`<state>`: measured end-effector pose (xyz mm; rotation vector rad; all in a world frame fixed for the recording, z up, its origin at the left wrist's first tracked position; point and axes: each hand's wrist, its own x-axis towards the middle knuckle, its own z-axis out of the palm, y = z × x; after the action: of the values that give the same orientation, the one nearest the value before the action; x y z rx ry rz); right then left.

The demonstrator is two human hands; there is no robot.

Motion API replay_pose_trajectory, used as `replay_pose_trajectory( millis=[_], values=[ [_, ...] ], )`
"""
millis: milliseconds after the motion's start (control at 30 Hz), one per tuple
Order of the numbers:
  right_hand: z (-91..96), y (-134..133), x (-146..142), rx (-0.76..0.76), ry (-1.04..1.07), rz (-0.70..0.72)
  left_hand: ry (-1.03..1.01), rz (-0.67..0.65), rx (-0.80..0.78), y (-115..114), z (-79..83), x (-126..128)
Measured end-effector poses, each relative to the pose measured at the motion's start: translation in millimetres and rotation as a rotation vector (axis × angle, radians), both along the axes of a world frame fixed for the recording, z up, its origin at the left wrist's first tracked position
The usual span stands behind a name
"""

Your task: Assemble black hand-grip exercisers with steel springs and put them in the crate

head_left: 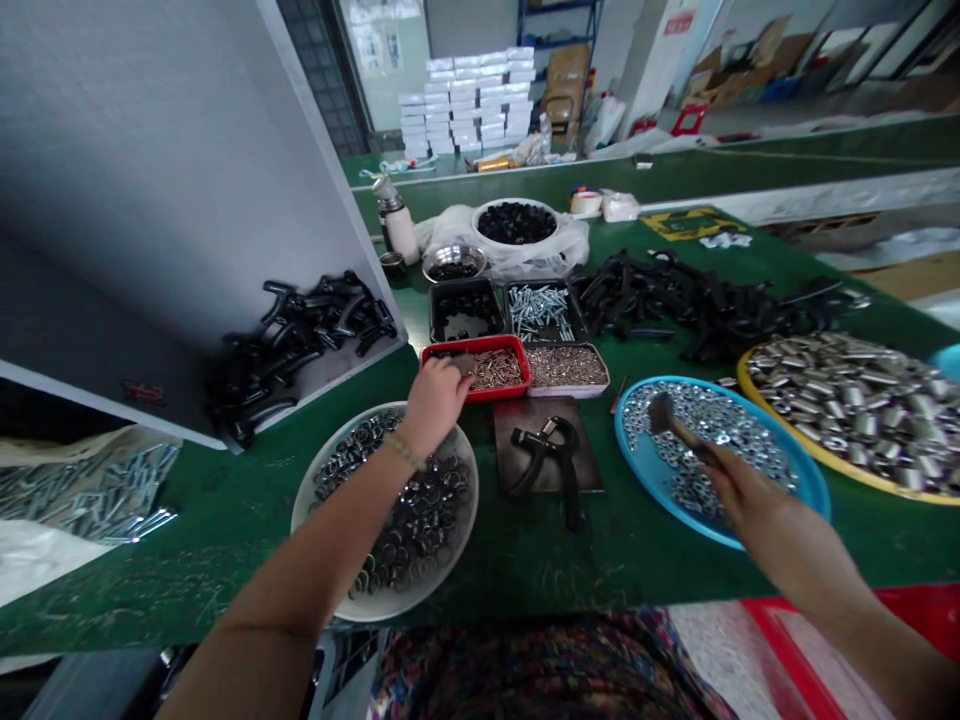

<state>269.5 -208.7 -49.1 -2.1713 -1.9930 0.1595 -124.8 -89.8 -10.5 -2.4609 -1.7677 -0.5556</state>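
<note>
My left hand [441, 392] reaches over the red tray [526, 372] of small copper-coloured rivet-like pins. Its fingers are bent together at the tray's left part, beside a dark grey patch; what they pinch is hidden. My right hand [742, 488] is closed round the handle of a hammer [686, 432], with the head above the blue basin [819, 497] of small shiny metal nuts. Between both hands, a black curved part with a metal piece [541, 442] lies on a dark metal plate [587, 470]. Below my left forearm stands a white bowl [466, 530] of metal rings.
A white tray [566, 392] of small pins adjoins the red one. Behind are black trays with screws [541, 308] and black pieces. Black curved parts [675, 290] are heaped at right, others in a grey box [315, 325]. A yellow basin [847, 478] holds metal cylinders.
</note>
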Motion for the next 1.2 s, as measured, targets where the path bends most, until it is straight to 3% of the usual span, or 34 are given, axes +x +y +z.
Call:
replay_pose_trajectory(
  millis=[100, 167, 267, 367, 433, 500, 600, 767, 867, 1133, 1200],
  values=[
    [-4.8, 11.7, 38.5, 0.027, -0.235, 0.028, 0.278, 0.018, -0.086, 58.4, 13.4, -6.3],
    [-3.0, 16.8, 32.9, 0.096, -0.374, 0.046, 0.337, -0.024, -0.128, 76.6, 12.8, -0.2],
    [6.0, 18.5, -25.9, 0.189, -0.412, 0.069, 0.368, -0.053, -0.134, 78.5, 6.0, 10.9],
    [15.0, 19.4, -105.9, -0.010, -0.203, 0.271, 0.395, -0.048, -0.134, 71.6, 2.1, 12.9],
    [17.1, 22.9, -142.5, -0.110, -0.116, 0.284, 0.405, -0.031, -0.134, 69.5, 1.6, 10.4],
    [16.1, 28.3, -155.9, -0.133, -0.049, 0.233, 0.410, -0.018, -0.134, 69.7, 1.4, 8.0],
    [11.6, 33.7, -145.0, -0.135, 0.240, 0.137, 0.406, -0.021, -0.132, 71.4, 0.8, 7.9],
    [5.1, 22.2, -125.4, -0.344, 1.290, -0.056, 0.368, -0.057, -0.115, 70.9, 1.0, 14.6],
    [5.2, 13.6, -127.9, -0.340, 1.688, -0.096, 0.333, -0.058, -0.113, 69.3, 2.8, 17.0],
    [9.9, 12.2, -134.0, -0.206, 1.874, -0.089, 0.150, 0.023, -0.153, 53.1, 15.2, 11.0],
    [9.9, 14.6, -140.2, -0.175, 1.905, -0.092, -0.083, 0.038, -0.194, 37.3, 12.5, 17.7]
  ],
)
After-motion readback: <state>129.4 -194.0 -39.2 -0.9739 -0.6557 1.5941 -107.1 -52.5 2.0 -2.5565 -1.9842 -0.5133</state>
